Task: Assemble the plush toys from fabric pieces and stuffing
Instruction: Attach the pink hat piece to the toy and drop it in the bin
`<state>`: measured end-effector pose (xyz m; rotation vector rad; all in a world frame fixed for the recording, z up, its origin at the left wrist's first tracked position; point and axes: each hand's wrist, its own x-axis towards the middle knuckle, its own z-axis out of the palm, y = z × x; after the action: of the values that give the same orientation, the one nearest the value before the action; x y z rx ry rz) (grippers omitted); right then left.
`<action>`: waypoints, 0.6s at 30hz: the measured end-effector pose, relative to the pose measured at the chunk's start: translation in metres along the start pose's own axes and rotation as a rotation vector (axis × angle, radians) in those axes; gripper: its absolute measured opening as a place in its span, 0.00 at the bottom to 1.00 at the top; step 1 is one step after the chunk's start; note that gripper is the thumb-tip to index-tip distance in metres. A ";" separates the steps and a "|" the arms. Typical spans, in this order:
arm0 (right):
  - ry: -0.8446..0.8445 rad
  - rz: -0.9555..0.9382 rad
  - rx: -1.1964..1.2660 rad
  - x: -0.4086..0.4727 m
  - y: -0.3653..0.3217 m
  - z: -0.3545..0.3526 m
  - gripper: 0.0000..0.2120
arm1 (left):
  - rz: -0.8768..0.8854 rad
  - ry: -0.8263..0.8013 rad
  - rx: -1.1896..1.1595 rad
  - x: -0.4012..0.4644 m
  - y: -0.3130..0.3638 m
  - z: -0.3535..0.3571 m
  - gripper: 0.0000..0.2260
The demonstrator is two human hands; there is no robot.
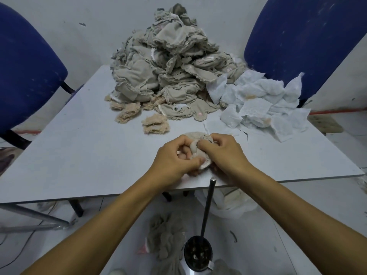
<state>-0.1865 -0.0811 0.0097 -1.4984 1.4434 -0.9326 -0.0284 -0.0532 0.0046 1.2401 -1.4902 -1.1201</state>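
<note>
Both hands meet over one small beige fabric piece near the front edge of the worktop. The left hand has its fingers curled round the piece's near-left side, thumb pressing the lower edge; the right hand pinches a fold at the top. The piece lies between the two, equally close to each, so turning it likely depends on both pulling apart. The fabric pile sits well behind.
</note>
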 end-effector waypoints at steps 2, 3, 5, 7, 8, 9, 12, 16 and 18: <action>-0.193 0.020 0.232 0.001 0.001 -0.007 0.16 | -0.065 0.044 -0.133 0.005 0.002 -0.002 0.07; -0.268 0.036 0.335 0.000 0.002 -0.011 0.17 | -0.105 0.058 -0.178 0.007 0.004 -0.002 0.06; -0.341 0.034 0.402 -0.001 0.002 -0.017 0.15 | -0.177 0.076 -0.266 0.011 0.006 -0.002 0.07; -0.341 0.021 0.372 -0.001 0.003 -0.018 0.13 | -0.215 0.071 -0.322 0.015 0.006 -0.002 0.09; -0.324 0.032 0.365 -0.001 0.003 -0.017 0.12 | -0.220 0.055 -0.323 0.016 0.006 -0.002 0.09; -0.306 0.050 0.362 -0.001 0.003 -0.016 0.12 | -0.222 0.037 -0.313 0.016 0.006 -0.002 0.08; -0.237 0.087 0.334 -0.002 0.003 -0.013 0.10 | -0.212 0.019 -0.298 0.014 0.007 0.000 0.06; -0.080 0.055 0.220 -0.001 0.004 -0.009 0.10 | -0.104 0.090 -0.121 0.010 0.009 0.007 0.09; -0.013 0.037 0.122 0.002 0.005 -0.009 0.10 | 0.018 0.098 0.079 0.005 0.010 0.010 0.09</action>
<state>-0.1965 -0.0831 0.0085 -1.3818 1.3750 -0.9691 -0.0406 -0.0567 0.0122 1.3143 -1.4807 -0.9824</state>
